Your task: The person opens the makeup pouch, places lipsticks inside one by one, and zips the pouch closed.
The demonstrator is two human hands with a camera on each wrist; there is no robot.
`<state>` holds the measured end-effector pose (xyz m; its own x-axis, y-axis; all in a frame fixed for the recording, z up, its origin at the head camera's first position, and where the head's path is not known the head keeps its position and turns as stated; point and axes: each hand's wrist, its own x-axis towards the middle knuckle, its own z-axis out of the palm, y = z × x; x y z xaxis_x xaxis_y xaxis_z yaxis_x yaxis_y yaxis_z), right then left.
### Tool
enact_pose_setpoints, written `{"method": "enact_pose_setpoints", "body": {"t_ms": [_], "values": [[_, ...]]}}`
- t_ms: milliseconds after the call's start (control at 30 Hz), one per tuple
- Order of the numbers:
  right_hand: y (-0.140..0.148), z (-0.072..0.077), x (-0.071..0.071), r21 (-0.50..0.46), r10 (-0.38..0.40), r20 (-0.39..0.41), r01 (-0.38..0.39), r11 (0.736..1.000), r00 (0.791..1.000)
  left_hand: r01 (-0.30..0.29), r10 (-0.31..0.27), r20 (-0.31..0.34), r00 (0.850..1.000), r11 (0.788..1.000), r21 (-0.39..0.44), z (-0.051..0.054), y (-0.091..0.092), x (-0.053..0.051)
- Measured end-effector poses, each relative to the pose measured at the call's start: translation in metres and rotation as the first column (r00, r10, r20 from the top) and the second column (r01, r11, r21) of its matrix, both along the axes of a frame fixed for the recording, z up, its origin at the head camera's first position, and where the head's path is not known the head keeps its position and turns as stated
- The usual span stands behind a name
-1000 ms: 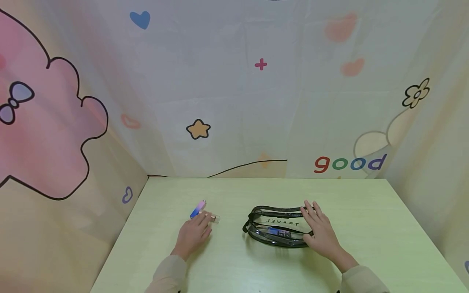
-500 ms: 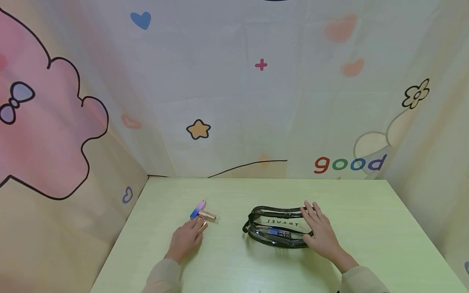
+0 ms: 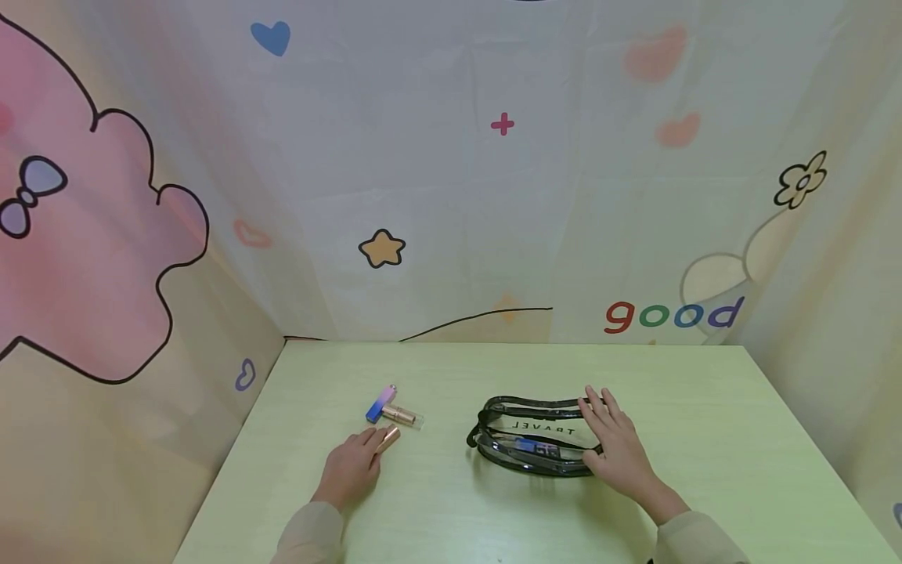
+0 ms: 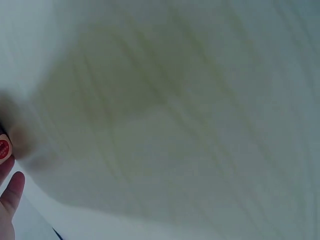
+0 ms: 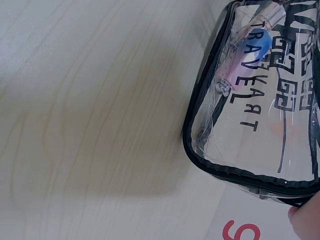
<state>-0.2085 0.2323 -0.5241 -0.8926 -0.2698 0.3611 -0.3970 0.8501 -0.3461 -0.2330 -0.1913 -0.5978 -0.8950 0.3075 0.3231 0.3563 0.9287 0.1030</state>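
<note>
Far left, the cloth wall has a big pink cartoon shape (image 3: pixel 92 258) with a little bow (image 3: pixel 27 197) on it. Coming in from there, the left hand (image 3: pixel 350 470) is over the pale table (image 3: pixel 437 501), pinching a rose-gold tube (image 3: pixel 390 439). The grip is pretty narrow, just wrapped around that slim thing, with its far end poking out past the fingers toward the upper right. The left wrist cam barely catches it, but you can see a round red label (image 4: pixel 4 149) on the tube's end.

Just past the fingers there are 2 more tubes lying on the table. First is a pink-and-blue tube (image 3: pixel 380 404), blue end nearer the person, then a gold tube with a clear cap (image 3: pixel 403 417) slanting off to the right. They sit super close at their left-hand ends; can't really tell if they touch.

Gap of bare table, then the clear pouch (image 3: pixel 524 467) with black trim, lying around mid-table. TRAVEL reads backwards on it from the head cam. The right wrist view shows another pink-and-blue tube inside (image 5: pixel 252 52).

The right hand (image 3: pixel 620 450) rests on the pouch's right end, fingers pretty straight and the thumb set wide from them, down by the near edge. So it's a wide, flat touch rather than a clench.

Farther right, the backdrop says "good" (image 3: pixel 672 315) in colored letters, with a cartoon flower (image 3: pixel 802 180) above.
</note>
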Motion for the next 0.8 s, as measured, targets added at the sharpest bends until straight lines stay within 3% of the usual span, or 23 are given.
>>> {"method": "enact_pose_setpoints", "body": {"t_ms": [367,800], "values": [[0.0003,-0.0008,-0.0005,0.000,0.002,-0.006,-0.002,1.000,1.000,-0.039,0.039,0.014,0.999,0.999,-0.009,-0.0011,-0.0033,-0.0007],[-0.0002,0.0009,0.0006,-0.004,0.002,0.011,-0.002,1.000,1.000,-0.069,0.069,0.085,0.994,0.998,0.000,0.0006,-0.0041,-0.0007]]}}
